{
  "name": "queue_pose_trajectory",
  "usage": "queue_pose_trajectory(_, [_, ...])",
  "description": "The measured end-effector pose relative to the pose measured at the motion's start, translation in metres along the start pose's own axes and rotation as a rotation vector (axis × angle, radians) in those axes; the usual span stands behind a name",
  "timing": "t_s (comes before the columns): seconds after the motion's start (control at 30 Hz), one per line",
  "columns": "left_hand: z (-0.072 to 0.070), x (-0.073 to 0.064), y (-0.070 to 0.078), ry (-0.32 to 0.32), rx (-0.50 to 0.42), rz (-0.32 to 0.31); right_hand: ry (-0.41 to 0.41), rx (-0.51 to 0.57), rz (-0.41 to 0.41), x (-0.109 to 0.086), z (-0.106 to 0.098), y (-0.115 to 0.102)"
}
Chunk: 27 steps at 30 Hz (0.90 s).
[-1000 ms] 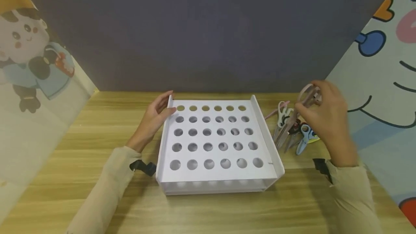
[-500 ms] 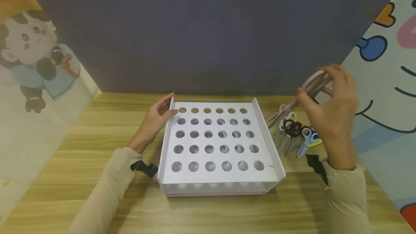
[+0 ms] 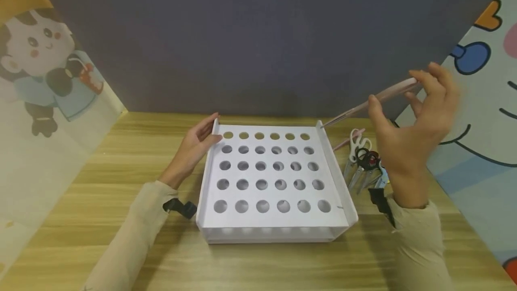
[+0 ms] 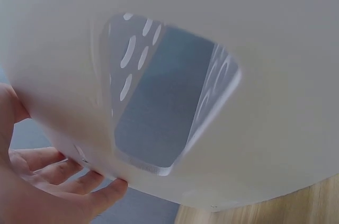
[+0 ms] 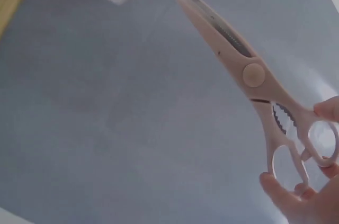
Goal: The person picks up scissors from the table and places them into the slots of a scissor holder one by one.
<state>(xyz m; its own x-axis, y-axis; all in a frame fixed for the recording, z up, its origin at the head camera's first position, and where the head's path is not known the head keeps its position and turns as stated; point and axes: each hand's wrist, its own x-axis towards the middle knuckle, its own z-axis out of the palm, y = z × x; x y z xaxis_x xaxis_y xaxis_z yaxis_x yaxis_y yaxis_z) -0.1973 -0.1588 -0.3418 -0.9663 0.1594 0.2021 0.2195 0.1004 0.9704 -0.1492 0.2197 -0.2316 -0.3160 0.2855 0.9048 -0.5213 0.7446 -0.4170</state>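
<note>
My right hand pinches the pink scissors, raised off the worktop, tips near the far right corner of the rack. My left hand grips the rack. Remaining: white scissors, black scissors and partly hidden blue scissors, beyond the raised side panel. No scissors stand in the rack.

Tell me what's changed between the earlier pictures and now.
The right hand has raised the pink scissors it holds; their blades swung from steeply down to a shallow slant toward the white rack. No grip was taken or released. The left hand, rack and other scissors stayed put.
</note>
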Motion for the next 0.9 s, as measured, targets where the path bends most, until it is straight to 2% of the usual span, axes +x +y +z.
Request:
queue_pose_trajectory(0.13, [0.001,-0.001,-0.003,-0.007,-0.004,0.0,-0.063,0.102,-0.028,-0.01,0.013,-0.002])
queue_pose_trajectory(0.23, [0.001,-0.001,-0.003,-0.005,0.001,0.004,-0.127,0.141,-0.063,-0.017,0.023,0.001])
queue_pose_trajectory(0.53, [0.003,0.001,-0.004,0.011,0.02,0.026,-0.258,0.199,-0.161,-0.032,0.045,0.031])
queue_pose_trajectory(0.6, [0.003,0.002,-0.005,0.014,0.023,0.032,-0.322,0.192,-0.172,-0.036,0.05,0.037])
queue_pose_trajectory(0.77, [0.003,0.003,-0.006,0.021,0.027,0.034,-0.546,0.183,-0.154,-0.049,0.062,0.045])
queue_pose_trajectory(0.83, [0.003,0.003,-0.006,0.025,0.028,0.031,-0.601,0.185,-0.134,-0.051,0.064,0.046])
queue_pose_trajectory(0.9, [0.003,0.003,-0.006,0.028,0.029,0.03,-0.617,0.186,-0.119,-0.051,0.064,0.046])
